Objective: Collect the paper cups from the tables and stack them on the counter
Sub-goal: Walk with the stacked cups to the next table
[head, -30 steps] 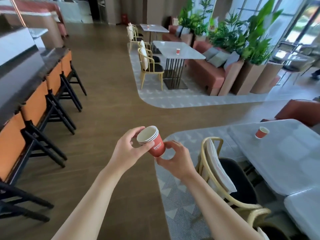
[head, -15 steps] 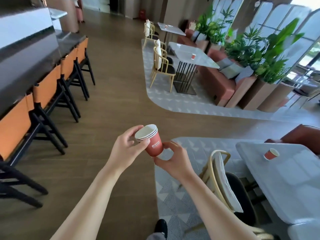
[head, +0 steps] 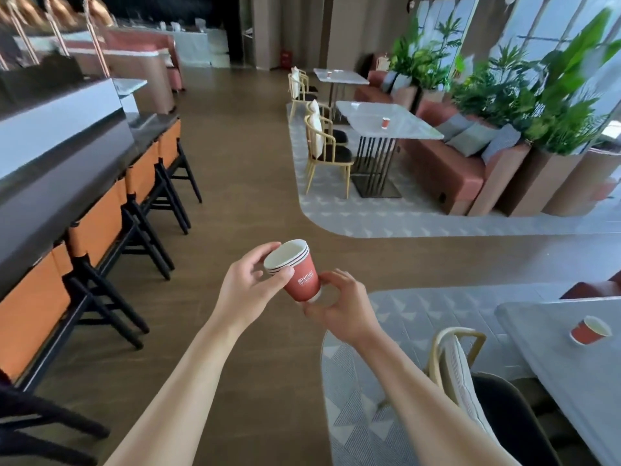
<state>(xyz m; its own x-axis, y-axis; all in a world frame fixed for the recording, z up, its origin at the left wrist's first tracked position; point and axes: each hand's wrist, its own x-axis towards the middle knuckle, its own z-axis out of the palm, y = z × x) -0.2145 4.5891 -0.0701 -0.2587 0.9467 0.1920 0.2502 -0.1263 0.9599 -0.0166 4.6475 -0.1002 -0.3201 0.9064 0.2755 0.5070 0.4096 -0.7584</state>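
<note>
A stack of red paper cups (head: 299, 272) with white rims is held tilted in front of me, over the wooden floor. My left hand (head: 250, 285) grips its rims and my right hand (head: 339, 306) holds its base. A single red cup (head: 589, 330) stands on the grey table (head: 551, 371) at the right. Another red cup (head: 385, 122) stands on the marble table (head: 379, 121) further ahead. A small cup (head: 329, 74) is on the far table. The dark counter (head: 50, 196) runs along the left.
Orange bar stools (head: 97, 227) with black legs line the counter. Yellow-framed chairs (head: 327, 153) stand by the tables, one (head: 460, 368) close at my right. Red sofas (head: 447, 163) and planters with green plants (head: 551, 105) fill the right side. The wooden aisle (head: 242, 169) runs ahead.
The view has lifted and shifted forward along the aisle. The nearby table with its cup has slid to the lower right. Both hands keep the same hold on the stack.
</note>
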